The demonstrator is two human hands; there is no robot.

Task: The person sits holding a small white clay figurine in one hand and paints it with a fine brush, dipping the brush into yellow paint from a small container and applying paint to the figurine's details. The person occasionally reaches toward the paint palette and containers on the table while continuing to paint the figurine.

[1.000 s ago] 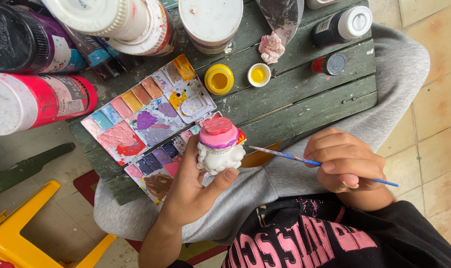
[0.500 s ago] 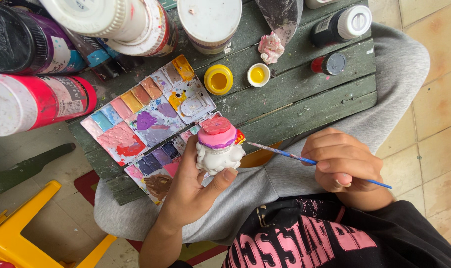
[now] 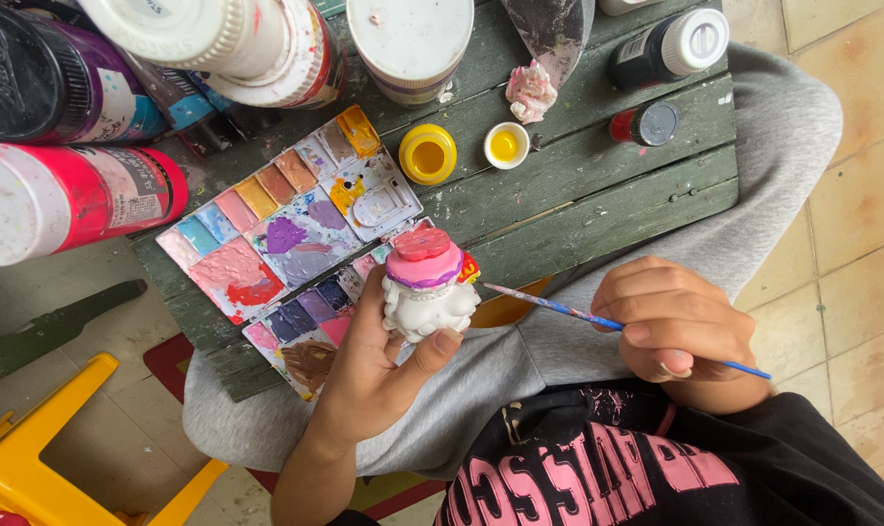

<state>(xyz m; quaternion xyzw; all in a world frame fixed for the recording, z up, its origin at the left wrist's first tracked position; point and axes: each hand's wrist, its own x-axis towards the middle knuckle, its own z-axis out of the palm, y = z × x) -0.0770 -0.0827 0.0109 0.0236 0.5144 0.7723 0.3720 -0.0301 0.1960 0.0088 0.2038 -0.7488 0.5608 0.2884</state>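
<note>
The left hand [image 3: 374, 365] is closed around a white plaster figurine [image 3: 427, 292] with a pink cap, held upright over the lap. The right hand [image 3: 676, 321] pinches a blue paintbrush [image 3: 569, 310], tip near the figurine. Beyond lies a paint palette [image 3: 286, 234] on a green wooden board [image 3: 598, 185].

View from above my seat: a weathered green plank table [image 3: 598, 185] spans the upper frame, its near edge over my lap. Beige floor tiles [image 3: 851, 282] with pale grout lie off its right corner. A yellow plastic stool [image 3: 33, 458] stands at lower left, beside a red mat [image 3: 169, 356]. Soft, even daylight.
</note>
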